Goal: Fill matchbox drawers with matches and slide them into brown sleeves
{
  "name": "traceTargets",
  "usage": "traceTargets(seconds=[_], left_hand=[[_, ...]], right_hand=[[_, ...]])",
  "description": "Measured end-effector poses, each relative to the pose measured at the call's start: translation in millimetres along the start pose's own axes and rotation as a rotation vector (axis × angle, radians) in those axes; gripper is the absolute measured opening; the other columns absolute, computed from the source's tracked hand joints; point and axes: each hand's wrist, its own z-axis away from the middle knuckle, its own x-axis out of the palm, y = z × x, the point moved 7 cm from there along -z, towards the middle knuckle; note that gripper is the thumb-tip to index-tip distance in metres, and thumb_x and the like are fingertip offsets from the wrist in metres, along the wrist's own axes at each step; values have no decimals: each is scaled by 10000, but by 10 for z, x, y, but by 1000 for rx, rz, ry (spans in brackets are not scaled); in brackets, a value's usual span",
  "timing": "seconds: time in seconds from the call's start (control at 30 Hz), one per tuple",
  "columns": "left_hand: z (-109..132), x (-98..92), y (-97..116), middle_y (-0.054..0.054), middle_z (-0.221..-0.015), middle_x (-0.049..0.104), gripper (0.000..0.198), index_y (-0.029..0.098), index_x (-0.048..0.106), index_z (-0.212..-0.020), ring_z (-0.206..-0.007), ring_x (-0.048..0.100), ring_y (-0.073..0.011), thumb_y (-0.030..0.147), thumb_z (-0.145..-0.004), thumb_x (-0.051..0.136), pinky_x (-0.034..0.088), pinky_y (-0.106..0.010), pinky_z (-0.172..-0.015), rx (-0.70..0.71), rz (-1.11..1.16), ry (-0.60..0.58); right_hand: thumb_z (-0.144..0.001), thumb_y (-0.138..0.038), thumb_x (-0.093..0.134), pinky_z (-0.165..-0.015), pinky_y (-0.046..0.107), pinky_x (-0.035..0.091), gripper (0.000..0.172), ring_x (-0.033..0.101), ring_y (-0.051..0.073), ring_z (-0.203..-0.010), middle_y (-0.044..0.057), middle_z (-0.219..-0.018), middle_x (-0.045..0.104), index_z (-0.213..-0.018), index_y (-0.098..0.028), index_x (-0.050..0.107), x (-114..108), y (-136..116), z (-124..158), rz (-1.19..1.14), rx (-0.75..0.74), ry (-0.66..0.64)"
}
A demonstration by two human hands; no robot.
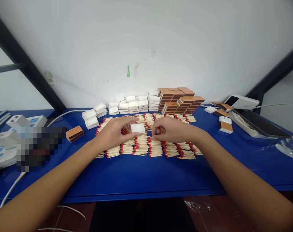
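Observation:
A small white matchbox tray [138, 128] is held between the thumb and fingers of my left hand [117, 130], over the middle of the matches. My right hand [164, 129] hovers just right of the tray, its fingers curled and the thumb close to the index finger. Whether a match sits in that pinch is too small to make out. Beneath both hands lie rows of red-tipped matches [155, 151], grouped in bundles on the blue table [146, 177]. The hands hide part of the rows.
Stacked white trays [133, 105] stand against the wall, beside a pile of brown matchboxes [177, 100]. Two matchboxes [74, 133] lie at the left, near power strips [36, 121] and cables. At the right are loose box parts [225, 125], a white device [241, 101] and a black case [259, 122].

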Motion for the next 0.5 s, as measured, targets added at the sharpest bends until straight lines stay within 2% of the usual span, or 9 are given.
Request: traceTargets(seconds=[0.27, 0.5], left_hand=[[13, 12, 20, -88, -1257, 800, 440, 246, 718, -1329, -1081, 780, -246, 470, -957, 793, 639, -411, -963, 58, -39, 26], [9, -2, 47, -98, -1269, 797, 425, 212, 717, -1316, -1117, 778, -255, 467, -981, 768, 637, -407, -966, 92, -70, 38]], right_hand=[[-888, -298, 706, -556, 330, 455, 159, 633, 188, -642, 44, -765, 744, -748, -244, 759, 30, 56, -13, -4, 36, 8], [-895, -252, 661, -613, 324, 484, 122, 647, 199, -729, 67, -890, 767, -828, -223, 759, 12, 66, -10, 44, 90, -42]])
